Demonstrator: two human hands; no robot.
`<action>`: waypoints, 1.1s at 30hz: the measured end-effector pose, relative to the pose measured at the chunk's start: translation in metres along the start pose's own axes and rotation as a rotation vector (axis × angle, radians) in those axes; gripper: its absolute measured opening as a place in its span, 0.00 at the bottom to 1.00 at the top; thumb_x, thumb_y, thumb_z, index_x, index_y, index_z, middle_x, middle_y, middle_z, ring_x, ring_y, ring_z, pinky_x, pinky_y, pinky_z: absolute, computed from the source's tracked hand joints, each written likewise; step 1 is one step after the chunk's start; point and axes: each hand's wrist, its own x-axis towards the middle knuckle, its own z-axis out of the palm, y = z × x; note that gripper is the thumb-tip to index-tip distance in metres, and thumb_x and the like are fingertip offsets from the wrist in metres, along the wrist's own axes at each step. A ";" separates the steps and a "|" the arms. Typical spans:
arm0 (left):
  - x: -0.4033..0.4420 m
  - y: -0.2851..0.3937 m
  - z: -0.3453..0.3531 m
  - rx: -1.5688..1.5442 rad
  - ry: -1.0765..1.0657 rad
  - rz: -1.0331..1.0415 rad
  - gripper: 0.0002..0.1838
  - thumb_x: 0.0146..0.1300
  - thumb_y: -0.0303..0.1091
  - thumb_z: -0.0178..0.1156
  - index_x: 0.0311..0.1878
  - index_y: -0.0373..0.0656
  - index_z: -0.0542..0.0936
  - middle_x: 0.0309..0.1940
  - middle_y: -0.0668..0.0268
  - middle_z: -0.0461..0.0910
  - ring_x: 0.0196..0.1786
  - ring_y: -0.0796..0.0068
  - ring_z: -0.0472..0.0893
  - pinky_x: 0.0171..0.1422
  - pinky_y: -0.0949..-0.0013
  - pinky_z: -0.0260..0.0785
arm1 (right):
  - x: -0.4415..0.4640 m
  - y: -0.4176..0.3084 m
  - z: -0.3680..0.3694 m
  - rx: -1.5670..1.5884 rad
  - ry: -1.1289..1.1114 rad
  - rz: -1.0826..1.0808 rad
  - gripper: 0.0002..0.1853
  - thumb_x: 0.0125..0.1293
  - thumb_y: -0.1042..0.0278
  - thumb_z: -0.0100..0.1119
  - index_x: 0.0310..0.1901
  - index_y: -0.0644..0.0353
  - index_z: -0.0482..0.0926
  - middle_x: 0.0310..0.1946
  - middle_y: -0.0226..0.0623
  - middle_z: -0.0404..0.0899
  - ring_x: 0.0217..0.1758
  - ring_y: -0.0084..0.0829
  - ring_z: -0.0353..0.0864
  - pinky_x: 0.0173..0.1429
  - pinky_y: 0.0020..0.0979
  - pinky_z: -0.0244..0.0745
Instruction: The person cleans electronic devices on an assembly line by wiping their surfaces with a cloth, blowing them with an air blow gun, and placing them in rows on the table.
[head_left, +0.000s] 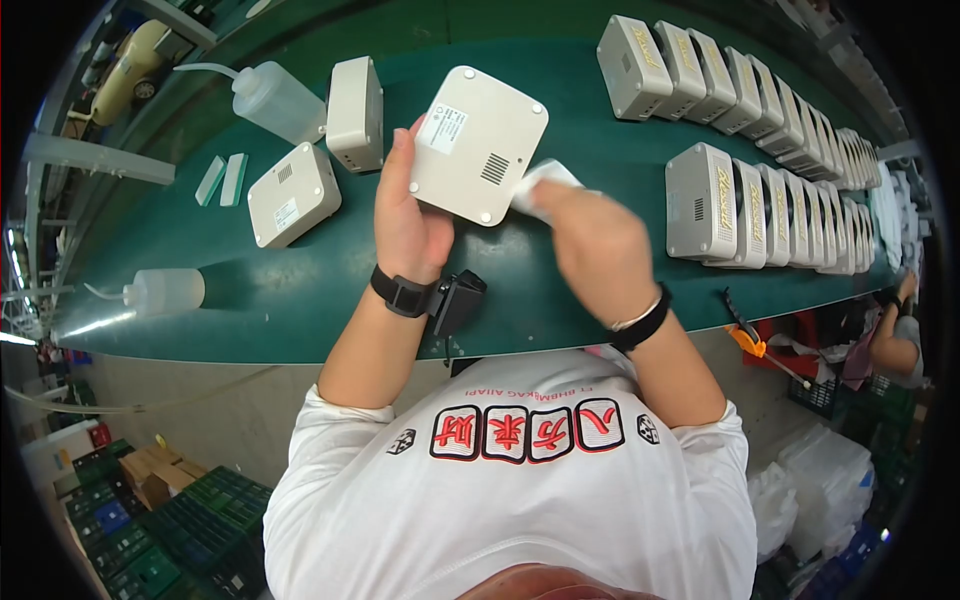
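My left hand [405, 215] is closed on the left edge of a beige, square device [475, 135] with rounded corners. The device's flat side faces me and shows a white label, a slotted vent and small round feet at the corners. My right hand [605, 250], slightly blurred, pinches a white cloth [552, 178] against the device's lower right edge. To the left of the held device, one like it [355, 112] stands upright. Another [293, 195] lies tilted with its labelled side showing.
Two rows of similar devices [700, 200] line the green table [480, 300] on the right. At left are squeeze bottles [278, 100] and two small pale strips [233, 180]. An orange-handled tool [745, 340] hangs at the front edge. Another person's arm [890, 325] shows far right.
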 end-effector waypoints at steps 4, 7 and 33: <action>-0.003 0.002 0.003 0.016 -0.026 -0.011 0.33 0.77 0.54 0.52 0.71 0.35 0.69 0.66 0.58 0.75 0.69 0.64 0.74 0.74 0.58 0.65 | 0.019 0.014 -0.020 0.232 0.331 0.359 0.11 0.68 0.81 0.57 0.47 0.61 0.86 0.45 0.43 0.88 0.46 0.42 0.88 0.53 0.34 0.82; -0.003 -0.002 0.003 0.010 -0.043 -0.028 0.30 0.76 0.52 0.56 0.67 0.35 0.70 0.64 0.56 0.76 0.67 0.61 0.76 0.73 0.55 0.66 | 0.035 0.007 -0.016 0.209 0.439 0.158 0.12 0.63 0.80 0.58 0.47 0.61 0.84 0.45 0.41 0.88 0.49 0.43 0.87 0.55 0.40 0.82; -0.003 -0.015 -0.006 0.169 -0.214 -0.042 0.35 0.80 0.57 0.45 0.73 0.32 0.67 0.67 0.54 0.73 0.68 0.64 0.74 0.73 0.61 0.66 | 0.043 -0.008 0.003 -0.005 -0.087 -0.068 0.44 0.67 0.42 0.60 0.75 0.65 0.61 0.77 0.49 0.59 0.81 0.47 0.57 0.81 0.50 0.53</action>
